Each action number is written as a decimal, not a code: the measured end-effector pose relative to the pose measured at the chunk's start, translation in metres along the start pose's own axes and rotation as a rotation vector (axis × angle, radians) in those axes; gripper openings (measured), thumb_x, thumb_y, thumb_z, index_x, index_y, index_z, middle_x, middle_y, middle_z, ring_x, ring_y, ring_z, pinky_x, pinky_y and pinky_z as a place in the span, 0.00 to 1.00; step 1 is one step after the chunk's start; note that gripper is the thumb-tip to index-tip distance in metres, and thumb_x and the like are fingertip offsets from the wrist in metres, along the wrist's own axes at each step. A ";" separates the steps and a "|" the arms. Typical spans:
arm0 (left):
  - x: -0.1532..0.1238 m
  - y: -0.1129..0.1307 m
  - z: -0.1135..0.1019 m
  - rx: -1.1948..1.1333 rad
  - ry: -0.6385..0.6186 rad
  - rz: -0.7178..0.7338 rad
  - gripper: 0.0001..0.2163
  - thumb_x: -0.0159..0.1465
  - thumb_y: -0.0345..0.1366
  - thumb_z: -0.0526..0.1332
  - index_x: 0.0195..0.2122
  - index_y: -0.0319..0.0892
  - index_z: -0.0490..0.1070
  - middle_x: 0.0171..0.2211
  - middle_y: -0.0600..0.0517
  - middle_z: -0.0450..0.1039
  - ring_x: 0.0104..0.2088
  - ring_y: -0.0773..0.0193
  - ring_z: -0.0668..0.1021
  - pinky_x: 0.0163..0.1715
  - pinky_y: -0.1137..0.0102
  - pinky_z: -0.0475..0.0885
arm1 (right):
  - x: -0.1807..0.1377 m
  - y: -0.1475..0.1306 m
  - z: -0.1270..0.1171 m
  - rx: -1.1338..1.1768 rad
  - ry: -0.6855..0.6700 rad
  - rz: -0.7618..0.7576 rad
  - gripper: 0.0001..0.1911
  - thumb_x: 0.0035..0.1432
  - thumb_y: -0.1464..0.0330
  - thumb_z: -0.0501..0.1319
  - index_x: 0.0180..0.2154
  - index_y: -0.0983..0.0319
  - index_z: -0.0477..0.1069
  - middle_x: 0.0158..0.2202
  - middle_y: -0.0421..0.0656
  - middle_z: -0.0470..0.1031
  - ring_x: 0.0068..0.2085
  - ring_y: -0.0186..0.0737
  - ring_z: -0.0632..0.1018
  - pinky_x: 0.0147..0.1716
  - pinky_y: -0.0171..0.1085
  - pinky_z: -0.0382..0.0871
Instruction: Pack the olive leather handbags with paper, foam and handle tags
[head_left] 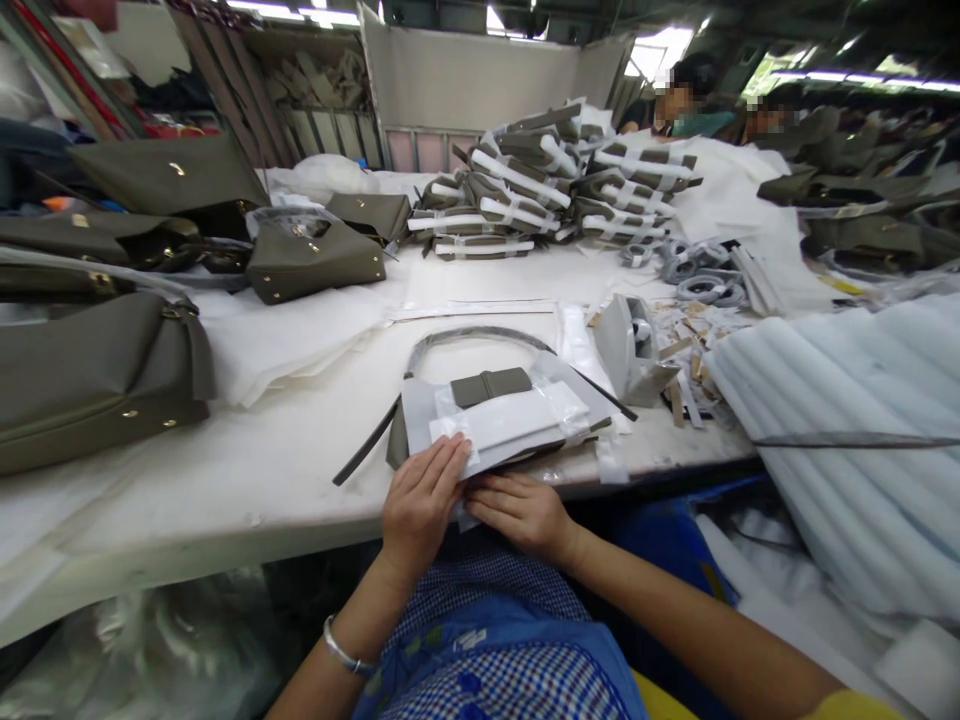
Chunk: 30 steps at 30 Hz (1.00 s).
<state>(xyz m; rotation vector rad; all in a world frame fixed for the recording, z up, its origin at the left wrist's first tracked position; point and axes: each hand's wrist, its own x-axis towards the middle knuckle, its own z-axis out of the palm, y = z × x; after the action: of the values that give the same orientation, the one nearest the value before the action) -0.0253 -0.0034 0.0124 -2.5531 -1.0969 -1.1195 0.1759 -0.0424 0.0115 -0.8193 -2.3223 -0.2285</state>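
A flattened olive handbag [491,385] lies at the table's near edge, partly covered by grey sheeting and a white foam strip [499,425] under clear tape. Its plastic-wrapped strap [480,335] arches behind it, and dark strap ends stick out on both sides. My left hand [424,500] is closed on the bag's near left corner, fingers resting on top, thumb hidden. Beside it, my right hand [525,515] grips the near edge with its fingers pressed together. Whatever lies beneath those fingertips is hidden.
Wrapped bag pieces [517,190] are stacked at the back. Olive handbags [315,260] stand on the left. A grey holder [630,350], tape rolls [697,270] and paper scraps [690,335] sit on the right, near padded white sheeting [847,430]. Other people are in the background.
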 end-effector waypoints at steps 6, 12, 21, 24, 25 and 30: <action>0.001 0.000 0.000 0.026 0.007 0.024 0.25 0.67 0.31 0.61 0.65 0.44 0.60 0.58 0.49 0.71 0.58 0.57 0.73 0.55 0.62 0.68 | 0.000 -0.014 -0.006 0.119 0.069 0.040 0.07 0.63 0.75 0.61 0.41 0.63 0.77 0.39 0.43 0.83 0.42 0.37 0.82 0.49 0.38 0.76; 0.003 0.000 0.001 0.031 -0.005 0.018 0.25 0.67 0.31 0.60 0.65 0.45 0.60 0.58 0.49 0.71 0.58 0.58 0.73 0.55 0.63 0.68 | -0.001 -0.021 -0.019 0.141 0.027 0.052 0.07 0.64 0.75 0.60 0.41 0.64 0.76 0.39 0.43 0.83 0.41 0.36 0.82 0.49 0.38 0.76; 0.002 -0.001 0.001 0.041 -0.014 0.022 0.23 0.68 0.30 0.59 0.64 0.42 0.61 0.59 0.48 0.70 0.58 0.56 0.73 0.55 0.62 0.68 | 0.004 -0.001 -0.006 0.120 -0.017 0.115 0.07 0.64 0.74 0.60 0.44 0.62 0.75 0.41 0.45 0.82 0.43 0.37 0.80 0.47 0.40 0.74; 0.004 -0.001 0.001 0.043 -0.006 0.029 0.22 0.69 0.29 0.57 0.64 0.42 0.61 0.58 0.47 0.71 0.58 0.56 0.73 0.54 0.62 0.69 | 0.008 0.001 -0.009 0.083 0.023 0.031 0.06 0.63 0.75 0.61 0.40 0.62 0.75 0.40 0.43 0.82 0.43 0.36 0.80 0.49 0.40 0.74; 0.004 -0.001 0.001 0.036 -0.006 0.030 0.22 0.69 0.30 0.57 0.64 0.42 0.61 0.58 0.47 0.71 0.58 0.56 0.73 0.54 0.61 0.69 | 0.011 0.001 -0.011 0.058 0.036 0.001 0.07 0.63 0.75 0.61 0.42 0.62 0.75 0.42 0.43 0.82 0.46 0.36 0.80 0.52 0.41 0.73; 0.001 0.001 0.004 -0.003 -0.007 -0.001 0.20 0.69 0.31 0.57 0.63 0.40 0.62 0.59 0.46 0.70 0.60 0.56 0.71 0.55 0.61 0.69 | 0.026 0.002 -0.020 -0.069 0.024 -0.029 0.10 0.64 0.77 0.58 0.44 0.62 0.74 0.56 0.46 0.75 0.63 0.44 0.68 0.65 0.50 0.61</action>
<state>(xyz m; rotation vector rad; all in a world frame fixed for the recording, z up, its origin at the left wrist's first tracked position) -0.0221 -0.0021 0.0103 -2.5609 -1.0999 -1.1135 0.1725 -0.0347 0.0437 -0.8129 -2.3162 -0.3308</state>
